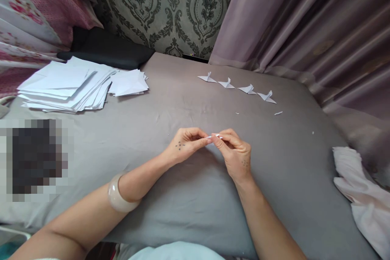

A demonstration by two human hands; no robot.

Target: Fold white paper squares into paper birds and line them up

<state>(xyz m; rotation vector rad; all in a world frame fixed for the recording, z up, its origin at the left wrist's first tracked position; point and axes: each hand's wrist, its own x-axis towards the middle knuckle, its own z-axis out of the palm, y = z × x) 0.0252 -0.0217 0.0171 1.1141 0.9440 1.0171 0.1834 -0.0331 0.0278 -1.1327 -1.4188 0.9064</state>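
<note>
Between both hands, a small piece of folded white paper (217,135) is pinched above the grey cloth. My left hand (190,144) grips its left end with thumb and fingers, a pale bangle sitting on that forearm. On the other end, my right hand (236,152) closes thumb against fingers. Most of the paper is hidden by the fingertips, so its exact shape does not show. Beyond the hands, several folded paper cranes (226,83) stand in a slanting row on the cloth.
A large stack of white paper (61,85) lies at the left, with a smaller stack of paper squares (129,82) beside it. Small paper scraps (278,113) are scattered on the grey cloth (183,195). Crumpled pale fabric (362,195) rests at the right edge; purple curtains (292,20) hang behind.
</note>
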